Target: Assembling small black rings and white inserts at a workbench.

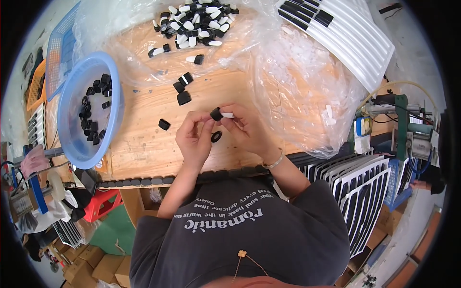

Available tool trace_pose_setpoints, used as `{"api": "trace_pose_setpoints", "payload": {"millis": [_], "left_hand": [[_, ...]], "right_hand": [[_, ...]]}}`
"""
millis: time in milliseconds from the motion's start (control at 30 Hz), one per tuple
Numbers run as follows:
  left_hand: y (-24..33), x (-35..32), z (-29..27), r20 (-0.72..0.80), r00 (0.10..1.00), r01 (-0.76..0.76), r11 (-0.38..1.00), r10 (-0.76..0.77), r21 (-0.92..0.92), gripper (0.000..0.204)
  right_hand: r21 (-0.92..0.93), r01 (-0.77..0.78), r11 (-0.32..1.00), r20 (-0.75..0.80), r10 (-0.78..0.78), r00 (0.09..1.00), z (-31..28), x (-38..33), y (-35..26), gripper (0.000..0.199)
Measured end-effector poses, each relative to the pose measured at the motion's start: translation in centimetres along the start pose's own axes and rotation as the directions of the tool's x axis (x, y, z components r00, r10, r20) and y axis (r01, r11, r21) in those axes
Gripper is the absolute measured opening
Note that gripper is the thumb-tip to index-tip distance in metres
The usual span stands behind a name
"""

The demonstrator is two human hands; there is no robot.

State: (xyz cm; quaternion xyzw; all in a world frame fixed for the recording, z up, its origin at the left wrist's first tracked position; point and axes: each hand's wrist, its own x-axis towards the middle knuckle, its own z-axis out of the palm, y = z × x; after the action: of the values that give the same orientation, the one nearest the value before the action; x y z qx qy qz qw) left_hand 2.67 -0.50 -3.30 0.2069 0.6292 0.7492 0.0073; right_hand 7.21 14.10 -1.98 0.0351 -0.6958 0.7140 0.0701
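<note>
Our left fingers (208, 128) pinch a black piece (216, 114), our right fingers (232, 126) its white tab (228, 115). If our pinch slackens, either might drop onto the bench (139, 153).

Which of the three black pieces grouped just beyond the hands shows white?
The farthest piece, with a white strip; the two nearer pieces look entirely black.

Observed at upper left: a blue perforated crate (61, 43), with an orange basket (34, 102) just below it. At lower left, a red plastic stool (102, 205) stands near green flooring (113, 235), with cardboard boxes (106, 268) beneath. At right, a green-framed machine (402, 127) stands above upright white slotted panels (361, 199).
</note>
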Motion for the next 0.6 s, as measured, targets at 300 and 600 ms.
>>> {"api": "trace_pose_setpoints", "payload": {"millis": [300,600], "left_hand": [[0.0,0.1,-0.2,0.093,0.996,0.004,0.995,-0.014,0.102,0.007],[1.3,0.0,-0.1,0.090,0.981,0.181,0.975,-0.171,-0.129,0.015]], "right_hand": [[-0.122,0.118,0.986,-0.082,-0.128,0.988,1.0,-0.1,-0.8,0.021],[-0.172,0.167,0.971,-0.260,-0.208,0.943,1.3,0.0,-1.9,0.032]]}}
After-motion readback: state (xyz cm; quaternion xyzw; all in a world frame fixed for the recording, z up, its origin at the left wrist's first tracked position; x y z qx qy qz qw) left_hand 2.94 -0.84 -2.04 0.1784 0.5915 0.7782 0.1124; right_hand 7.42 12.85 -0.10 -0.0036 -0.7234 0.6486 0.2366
